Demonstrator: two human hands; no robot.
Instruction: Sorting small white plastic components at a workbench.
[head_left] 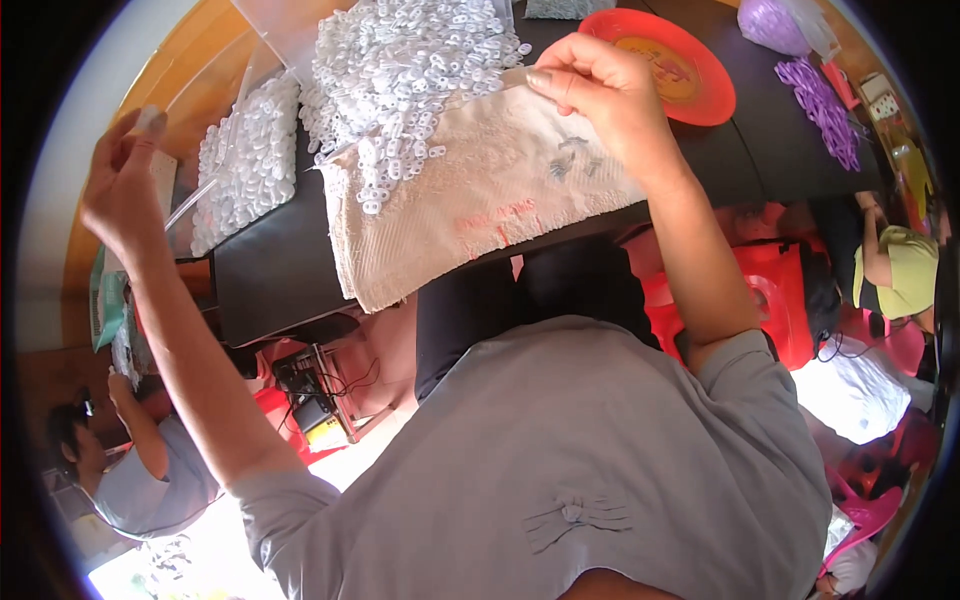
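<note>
My right hand pinches the towel edge, raised over the black table; my left hand pinches a small white piece. Lift evenly so the white pieces slide without spilling.

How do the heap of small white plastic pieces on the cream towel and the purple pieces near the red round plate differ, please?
The heap of small white plastic pieces is far larger and piled high; the purple pieces form a small, thin strip. The white heap lies on the cream towel, whose corner the right hand lifts; the purple ones lie straight on the black table, beside the red round plate. Both are loose small parts.
</note>
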